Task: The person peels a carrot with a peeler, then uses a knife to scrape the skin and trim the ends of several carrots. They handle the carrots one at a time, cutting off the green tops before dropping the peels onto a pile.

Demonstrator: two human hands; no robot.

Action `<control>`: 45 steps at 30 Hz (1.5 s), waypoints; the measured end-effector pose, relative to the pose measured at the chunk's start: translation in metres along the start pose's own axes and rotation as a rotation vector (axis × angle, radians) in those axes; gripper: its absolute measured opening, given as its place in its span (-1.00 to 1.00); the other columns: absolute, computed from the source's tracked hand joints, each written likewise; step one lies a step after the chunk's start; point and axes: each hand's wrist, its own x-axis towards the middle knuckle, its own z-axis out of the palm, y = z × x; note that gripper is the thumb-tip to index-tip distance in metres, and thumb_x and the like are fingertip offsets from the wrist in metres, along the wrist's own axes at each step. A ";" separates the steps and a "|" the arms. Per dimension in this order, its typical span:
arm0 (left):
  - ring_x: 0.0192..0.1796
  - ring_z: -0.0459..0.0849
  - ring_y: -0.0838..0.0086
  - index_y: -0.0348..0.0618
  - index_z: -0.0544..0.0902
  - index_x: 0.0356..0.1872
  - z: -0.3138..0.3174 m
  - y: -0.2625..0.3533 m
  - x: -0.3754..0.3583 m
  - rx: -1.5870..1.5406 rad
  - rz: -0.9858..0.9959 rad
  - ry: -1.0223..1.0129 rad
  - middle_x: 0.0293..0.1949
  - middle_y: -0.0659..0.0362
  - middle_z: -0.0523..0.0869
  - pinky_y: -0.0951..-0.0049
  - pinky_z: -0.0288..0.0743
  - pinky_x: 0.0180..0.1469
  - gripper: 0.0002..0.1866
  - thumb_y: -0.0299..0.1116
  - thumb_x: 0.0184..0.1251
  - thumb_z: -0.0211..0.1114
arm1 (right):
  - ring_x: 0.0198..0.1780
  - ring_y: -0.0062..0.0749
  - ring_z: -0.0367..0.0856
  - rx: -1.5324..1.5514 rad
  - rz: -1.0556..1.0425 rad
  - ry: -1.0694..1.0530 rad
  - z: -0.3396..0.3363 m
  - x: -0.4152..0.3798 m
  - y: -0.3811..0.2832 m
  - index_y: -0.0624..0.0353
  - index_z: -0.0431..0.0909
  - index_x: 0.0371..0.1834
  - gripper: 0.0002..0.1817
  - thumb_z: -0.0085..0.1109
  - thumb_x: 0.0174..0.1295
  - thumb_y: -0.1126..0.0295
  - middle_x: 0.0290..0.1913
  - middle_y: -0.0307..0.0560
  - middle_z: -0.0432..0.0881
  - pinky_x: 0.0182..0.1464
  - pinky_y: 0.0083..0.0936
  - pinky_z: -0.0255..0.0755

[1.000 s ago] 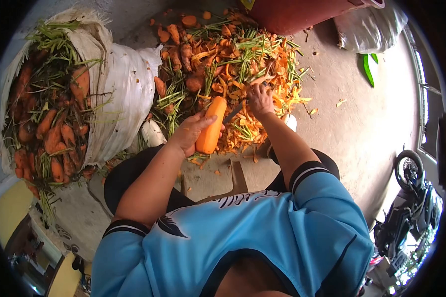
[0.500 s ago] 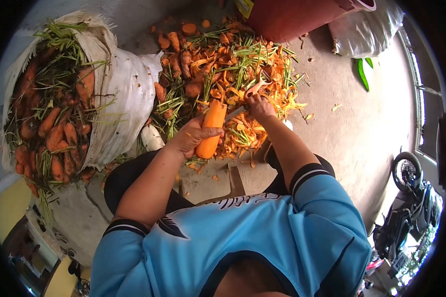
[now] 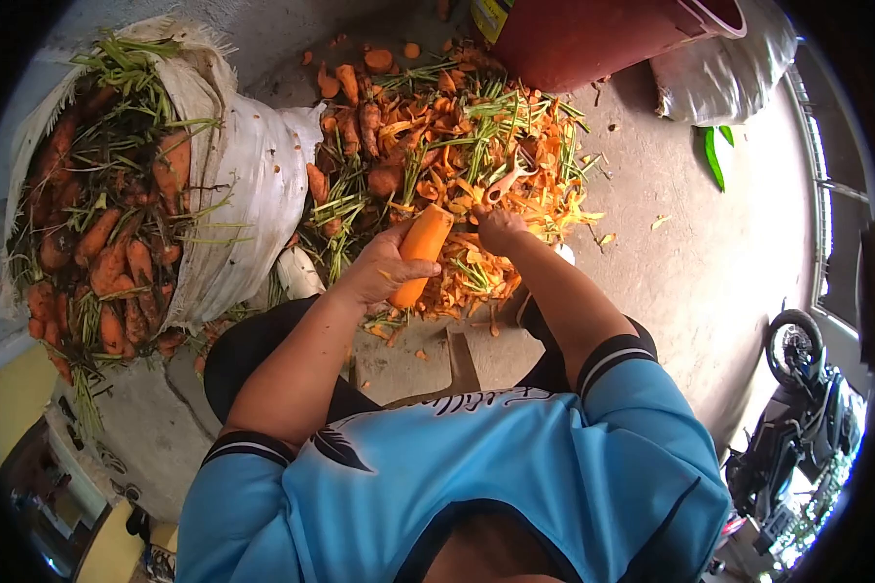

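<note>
My left hand [image 3: 384,267] is wrapped around a thick peeled carrot [image 3: 423,255], which tilts with its upper end toward the right. Close to that end, my right hand [image 3: 502,231] is closed with its fingers curled. A knife blade showed at this hand in the earlier frame; now the blade is hardly visible and the fingers hide the handle. Just above the right hand, an orange-pink peeler [image 3: 506,185] lies on a heap of carrot peelings [image 3: 544,146] mixed with cut green stalks.
A white sack [image 3: 262,165] spills unpeeled carrots [image 3: 112,262] on the left. At the top stands a dark red tub [image 3: 593,44], beside another pale sack [image 3: 724,68]. A green leaf [image 3: 714,158] lies on the concrete floor [image 3: 681,253]. A motorcycle [image 3: 797,428] is at far right.
The carrot has tilted further right, and its thin stem tip no longer shows. My right hand has moved slightly down and left, away from the peeler. The knife blade has dropped from clear sight.
</note>
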 end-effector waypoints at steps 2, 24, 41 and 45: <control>-0.18 0.45 0.55 -0.19 0.32 0.11 -0.004 -0.004 0.002 0.034 0.023 -0.016 -0.19 0.26 0.46 0.52 0.35 -0.08 -0.36 -0.41 -0.11 0.34 | -0.10 -0.14 0.52 0.100 0.020 -0.059 -0.024 -0.014 -0.012 0.10 0.31 0.03 -0.57 -0.03 0.14 0.13 -0.15 0.07 0.53 -0.13 -0.28 0.41; -0.31 0.54 0.57 -0.20 0.43 -0.07 0.004 0.008 -0.001 0.049 0.012 -0.158 -0.37 0.24 0.54 0.50 0.45 -0.19 -0.53 -0.45 -0.12 0.31 | -0.57 -0.62 0.37 1.440 -0.282 -0.001 -0.087 -0.117 -0.031 0.30 0.35 -0.10 -0.73 -0.23 0.25 0.37 -0.56 -0.23 0.41 -0.51 -0.67 0.26; -0.24 0.53 0.52 -0.20 0.42 -0.06 0.002 0.005 0.003 0.099 -0.033 -0.234 -0.30 0.23 0.50 0.43 0.51 -0.13 -0.49 -0.42 -0.14 0.33 | -0.42 -0.18 0.54 0.898 -0.349 0.261 -0.079 -0.123 -0.045 0.35 0.50 -0.36 -0.23 0.12 -0.18 -0.31 -0.54 0.09 0.52 -0.36 -0.37 0.38; -0.21 0.51 0.52 -0.20 0.40 -0.04 0.002 0.004 0.002 0.107 -0.032 -0.208 -0.26 0.23 0.48 0.42 0.51 -0.12 -0.47 -0.42 -0.14 0.33 | -0.46 -0.11 0.54 0.841 -0.339 0.347 -0.078 -0.122 -0.047 0.34 0.52 -0.40 -0.23 0.12 -0.19 -0.32 -0.59 0.10 0.51 -0.38 -0.33 0.38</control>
